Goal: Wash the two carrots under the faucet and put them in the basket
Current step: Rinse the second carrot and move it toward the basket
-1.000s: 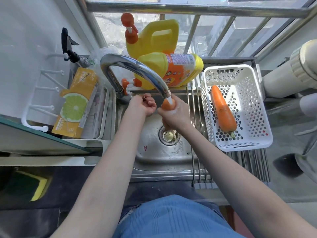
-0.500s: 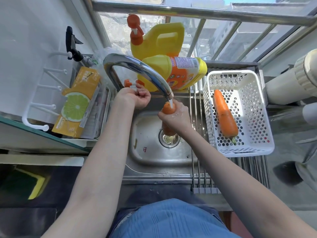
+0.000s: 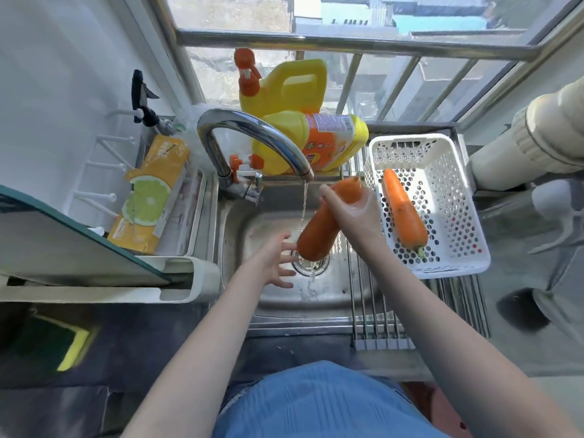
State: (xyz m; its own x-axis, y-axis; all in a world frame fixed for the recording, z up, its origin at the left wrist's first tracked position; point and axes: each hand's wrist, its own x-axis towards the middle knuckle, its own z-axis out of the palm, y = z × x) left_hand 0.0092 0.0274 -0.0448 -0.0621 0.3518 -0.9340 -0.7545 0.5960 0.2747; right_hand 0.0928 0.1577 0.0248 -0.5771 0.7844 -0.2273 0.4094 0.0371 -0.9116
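Observation:
My right hand (image 3: 355, 213) grips a thick orange carrot (image 3: 319, 233) held tilted over the steel sink (image 3: 240, 229), its lower end above the drain. A thin stream of water falls from the curved chrome faucet (image 3: 252, 131) just left of the carrot. With fingers spread, my left hand (image 3: 276, 263) hovers over the basin, its fingertips close to the carrot's lower end. A second carrot (image 3: 403, 210) lies in the white perforated basket (image 3: 461, 248) to the right of the sink.
Two yellow detergent jugs (image 3: 297, 121) stand and lie behind the faucet. A yellow box with a lime picture (image 3: 148, 197) rests in the left rack. The basket sits on a metal roll-up rack (image 3: 379, 324). A yellow-green sponge (image 3: 63, 346) lies at lower left.
My left hand left the tap handle and came down into the basin, fingers spread. Water now runs. My right hand shifted right and tilted the carrot, exposing its length.

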